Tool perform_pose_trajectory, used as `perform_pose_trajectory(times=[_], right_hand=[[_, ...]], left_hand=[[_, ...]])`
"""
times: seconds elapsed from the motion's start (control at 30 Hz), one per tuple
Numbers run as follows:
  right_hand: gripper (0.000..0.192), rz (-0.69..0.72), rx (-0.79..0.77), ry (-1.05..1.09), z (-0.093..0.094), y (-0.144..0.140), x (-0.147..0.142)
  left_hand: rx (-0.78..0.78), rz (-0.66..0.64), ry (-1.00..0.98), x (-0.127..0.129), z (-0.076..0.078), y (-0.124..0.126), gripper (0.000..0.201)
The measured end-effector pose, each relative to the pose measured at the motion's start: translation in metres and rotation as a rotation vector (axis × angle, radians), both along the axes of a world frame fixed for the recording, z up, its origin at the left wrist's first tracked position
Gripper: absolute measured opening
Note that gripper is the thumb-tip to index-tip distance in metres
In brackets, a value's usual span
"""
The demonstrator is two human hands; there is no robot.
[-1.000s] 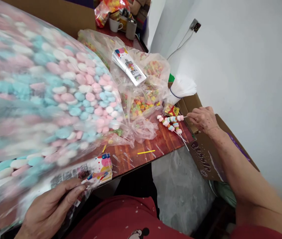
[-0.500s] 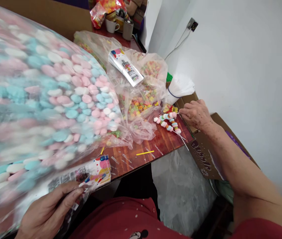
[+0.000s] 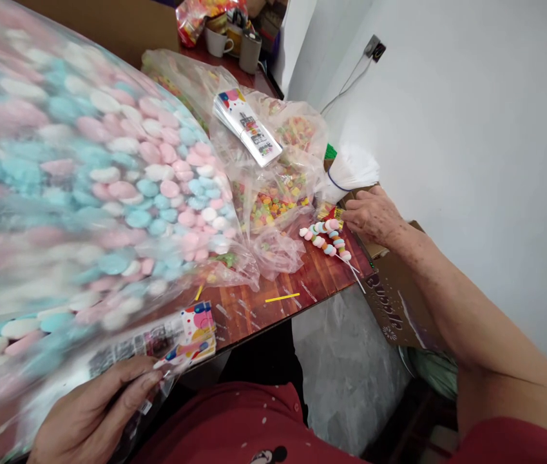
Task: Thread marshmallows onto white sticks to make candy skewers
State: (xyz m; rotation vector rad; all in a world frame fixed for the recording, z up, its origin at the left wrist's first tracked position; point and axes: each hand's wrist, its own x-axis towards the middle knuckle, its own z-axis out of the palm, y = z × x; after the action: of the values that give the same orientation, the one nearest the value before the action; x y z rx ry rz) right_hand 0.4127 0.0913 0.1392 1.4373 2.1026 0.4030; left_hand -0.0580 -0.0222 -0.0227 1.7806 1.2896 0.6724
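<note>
My left hand [image 3: 104,406] pinches a clear printed plastic bag [image 3: 191,332] between thumb and forefinger at the lower left. Colourful dots decorate the bag's end, which lies along the table's front edge. At the table's right corner, my right hand [image 3: 372,216] has its fingers curled together at the stick end of a candy skewer [image 3: 324,227]; the stick itself is mostly hidden by the fingers. That skewer lies over other skewers [image 3: 338,243] of pink, white and blue marshmallows, whose white sticks poke past the table edge.
A huge clear bag of marshmallows [image 3: 123,187] fills the left. Behind are bags of small coloured candies [image 3: 273,206], topped by a stack of printed bags [image 3: 249,129]. White sticks [image 3: 353,169] stand bundled beside a cardboard box [image 3: 389,296]. Mugs [image 3: 218,44] stand farther back.
My right hand has shifted slightly left, and the end of the top skewer has moved left with it. My left hand keeps its pinch on the printed bag.
</note>
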Motion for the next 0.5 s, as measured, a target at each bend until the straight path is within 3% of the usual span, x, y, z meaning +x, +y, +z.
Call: perform_pose_trajectory(times=[0.13, 0.23, 0.3, 0.5], right_hand=[[0.03, 0.052, -0.025, -0.01, -0.003, 0.01, 0.005], [0.029, 0.062, -0.058, -0.039, -0.005, 0.018, 0.008], [0.028, 0.083, -0.087, -0.061, -0.005, 0.023, 0.009], [0.026, 0.125, -0.119, -0.083, 0.001, 0.043, 0.008]], left_hand=[[-0.009, -0.003, -0.005, 0.003, 0.002, -0.001, 0.05], [-0.003, 0.08, 0.015, 0.006, 0.002, -0.005, 0.053], [0.021, 0.115, 0.023, 0.006, -0.002, -0.007, 0.053], [0.118, 0.013, -0.006, -0.005, -0.023, -0.009, 0.039]])
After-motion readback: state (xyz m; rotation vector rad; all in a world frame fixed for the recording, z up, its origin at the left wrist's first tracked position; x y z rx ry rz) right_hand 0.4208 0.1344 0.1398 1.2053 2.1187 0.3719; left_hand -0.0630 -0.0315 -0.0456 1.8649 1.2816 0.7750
